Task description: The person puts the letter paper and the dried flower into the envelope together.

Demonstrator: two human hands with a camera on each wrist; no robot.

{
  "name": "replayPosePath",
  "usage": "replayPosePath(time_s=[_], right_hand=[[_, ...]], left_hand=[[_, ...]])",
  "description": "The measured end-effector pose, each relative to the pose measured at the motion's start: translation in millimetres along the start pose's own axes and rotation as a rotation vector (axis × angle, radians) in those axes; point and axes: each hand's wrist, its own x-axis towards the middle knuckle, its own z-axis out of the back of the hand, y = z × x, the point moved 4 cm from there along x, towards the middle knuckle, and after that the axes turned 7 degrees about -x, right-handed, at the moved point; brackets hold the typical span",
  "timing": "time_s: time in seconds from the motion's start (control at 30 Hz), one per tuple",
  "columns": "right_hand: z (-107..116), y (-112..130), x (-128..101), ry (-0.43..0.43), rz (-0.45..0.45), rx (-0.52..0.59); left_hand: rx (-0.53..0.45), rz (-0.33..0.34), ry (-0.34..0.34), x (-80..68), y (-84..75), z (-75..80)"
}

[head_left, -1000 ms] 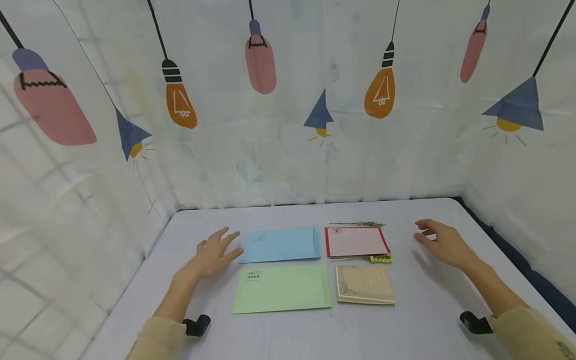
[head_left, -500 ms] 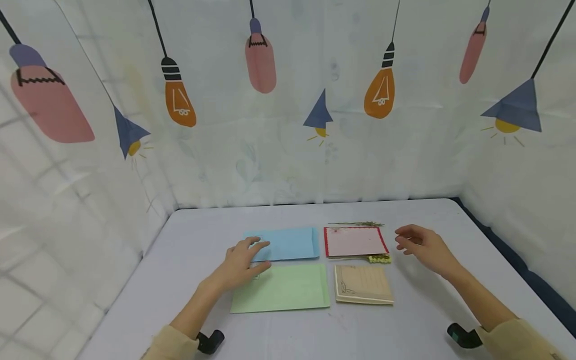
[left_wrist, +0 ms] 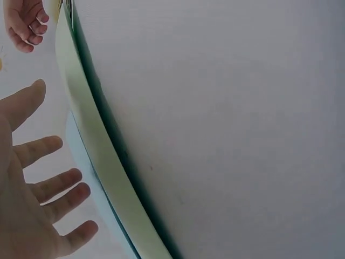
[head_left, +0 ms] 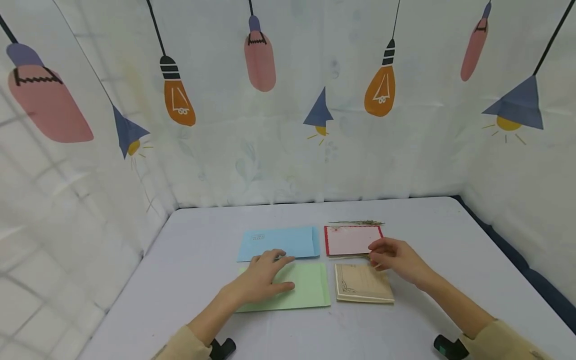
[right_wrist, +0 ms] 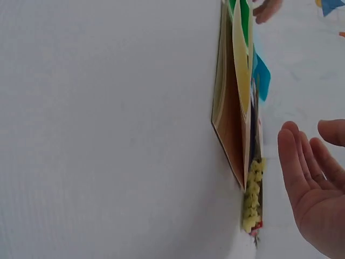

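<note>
My left hand [head_left: 265, 277] hovers over the green envelope [head_left: 310, 287], fingers spread. The left wrist view shows that hand empty, palm visible, beside the envelope's edge. Beyond the green envelope lies a blue envelope [head_left: 279, 242]. On the right, my right hand [head_left: 398, 257] overlaps the corner of a pink card with a red border [head_left: 351, 240] and hides the yellow flowers in the head view. Those yellow dried flowers [right_wrist: 253, 199] show in the right wrist view, apart from the loosely bent, empty fingers. Nearer me is a stack of beige decorated paper [head_left: 362, 287].
A thin dried sprig [head_left: 360, 222] lies behind the pink card. All of it rests on a white-covered table [head_left: 198, 235]. A pale curtain printed with lamps [head_left: 288, 160] stands behind the table and along both sides.
My left hand has moved right, from beside the blue envelope to over the green one. My right hand has come in leftward and nearer, to the pink card's corner and the flowers.
</note>
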Motion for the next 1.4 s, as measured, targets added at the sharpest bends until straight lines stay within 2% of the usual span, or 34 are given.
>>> replayPosePath(time_s=[0.3,0.5,0.73,1.03,1.4], right_hand=[[-28.1,-1.4,4.8,0.082,0.019,0.098],[-47.2,3.2,10.3,0.126,0.021,0.114],[-70.2,8.7,16.6,0.186,-0.035,0.13],[-93.4,15.1,22.8,0.248,-0.029,0.123],[-106.3,19.5,28.5,0.32,-0.06,0.184]], left_hand=[[0.057,-0.009,0.105,10.0,-11.5,-15.0],[0.096,0.002,0.13,14.3,-19.2,-18.9],[0.135,0.005,0.179,16.0,-23.1,-23.5],[0.144,-0.003,0.205,18.1,-24.0,-23.7],[0.148,-0.013,0.211,21.3,-22.4,-24.0]])
